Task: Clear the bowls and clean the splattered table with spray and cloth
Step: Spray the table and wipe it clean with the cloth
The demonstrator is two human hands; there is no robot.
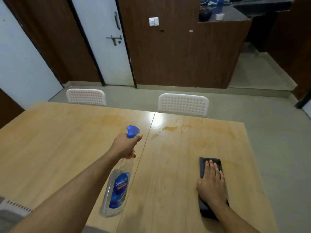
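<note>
My left hand (125, 145) grips the neck of a clear spray bottle (117, 187) with a blue nozzle and a blue label, held above the middle of the wooden table (50, 148), nozzle pointing away from me. My right hand (212, 184) lies flat, fingers together, on a folded dark grey cloth (204, 163) on the table's right half. An orange-brown wet splatter (170, 128) sits near the far edge, ahead of the nozzle, and faint orange stains spread across the far right of the tabletop. No bowls show on the table.
Two white perforated chairs (183, 105) (85, 97) stand at the table's far side. A seam runs down the table's middle. Beyond are grey floor, a white door (104, 39) and brown panels; a dark counter (235, 12) with items is at top right. A chair back (15, 206) is at lower left.
</note>
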